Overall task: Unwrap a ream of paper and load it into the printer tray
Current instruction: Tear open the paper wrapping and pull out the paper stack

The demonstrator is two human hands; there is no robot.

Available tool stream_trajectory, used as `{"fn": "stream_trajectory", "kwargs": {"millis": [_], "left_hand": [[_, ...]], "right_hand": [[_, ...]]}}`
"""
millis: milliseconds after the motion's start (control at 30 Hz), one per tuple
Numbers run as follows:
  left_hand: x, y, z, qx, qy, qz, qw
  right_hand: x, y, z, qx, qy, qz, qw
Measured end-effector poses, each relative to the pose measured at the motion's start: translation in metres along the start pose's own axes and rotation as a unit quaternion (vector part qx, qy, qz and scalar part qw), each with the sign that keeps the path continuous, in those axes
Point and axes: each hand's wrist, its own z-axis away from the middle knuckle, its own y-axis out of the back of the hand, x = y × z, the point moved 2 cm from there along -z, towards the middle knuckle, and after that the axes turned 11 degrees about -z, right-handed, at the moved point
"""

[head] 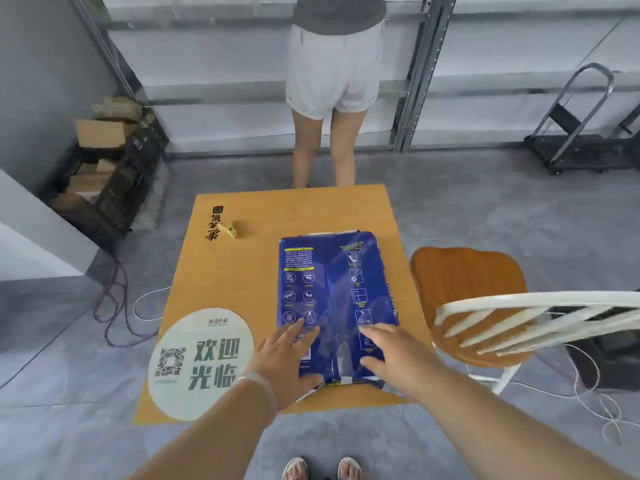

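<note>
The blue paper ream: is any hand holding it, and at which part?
Both hands lie open on the blue ream near its close end, left hand and right hand; neither one grips it.

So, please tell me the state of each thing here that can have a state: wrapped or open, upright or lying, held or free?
ream of paper: lying flat on the table, wrapped, near end looks partly torn
left hand: open, flat on ream
right hand: open, flat on ream
clothespin: lying free, untouched
chair: upright, beside table
table: upright, carries ream
</note>
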Motion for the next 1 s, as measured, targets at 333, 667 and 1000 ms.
{"fn": "stream_trajectory", "kwargs": {"millis": [333,667,1000], "left_hand": [[-0.004,-0.031,-0.029,0.029,-0.047,-0.106,0.993],[-0.003,-0.032,-0.033,0.038,-0.046,-0.119,0.991],[-0.002,-0.031,-0.032,0.051,-0.046,-0.128,0.989]], "right_hand": [[0.008,-0.039,-0.032,0.066,0.018,0.086,0.994],[0.012,-0.051,-0.037,0.123,0.018,0.068,0.99],[0.008,-0.053,-0.044,0.211,0.068,0.064,0.973]]}}
